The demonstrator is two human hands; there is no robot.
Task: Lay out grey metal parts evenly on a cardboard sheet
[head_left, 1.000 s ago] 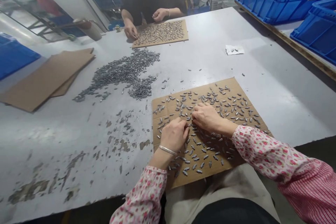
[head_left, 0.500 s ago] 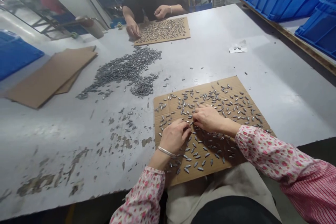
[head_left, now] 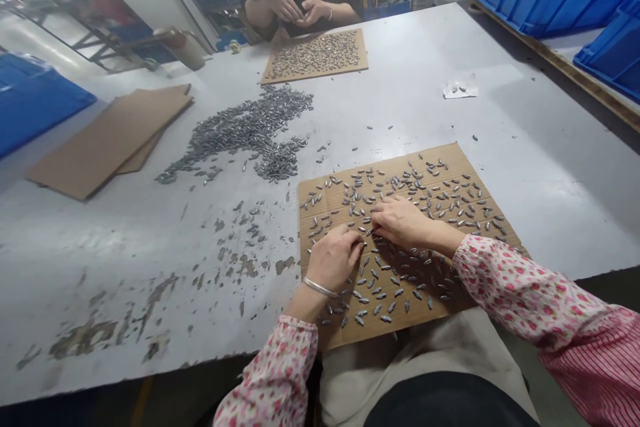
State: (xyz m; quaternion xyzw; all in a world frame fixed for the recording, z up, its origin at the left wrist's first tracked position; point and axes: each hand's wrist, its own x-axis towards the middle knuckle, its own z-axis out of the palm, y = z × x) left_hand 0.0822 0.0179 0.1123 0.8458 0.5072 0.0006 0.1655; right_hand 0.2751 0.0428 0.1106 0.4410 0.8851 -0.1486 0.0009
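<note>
A sheet of brown cardboard (head_left: 320,213) lies before me on the table, strewn with many small grey spindle-shaped metal pieces (head_left: 395,282). Over its left half is my left hand (head_left: 333,259), a bracelet on the wrist. Thumb and forefinger are pinched together, with the end of a metal piece at their tips. My right hand (head_left: 400,221) rests just beyond and to the right, low over the middle of the cardboard. Its fingers are curled down among the pieces. What lies under those fingertips is hidden by the hand.
A big heap of the same pieces (head_left: 250,123) covers the table left of centre. Across from me, a co-worker's hands (head_left: 300,10) are together above another filled cardboard (head_left: 320,53). Spare cardboard sheets (head_left: 115,137) lie left; blue crates (head_left: 530,0) stand right.
My view has shifted slightly. Both my hands stay over nearly the same spots, fingers still bent. The co-worker's hand has left the far cardboard and joined the other hand.
</note>
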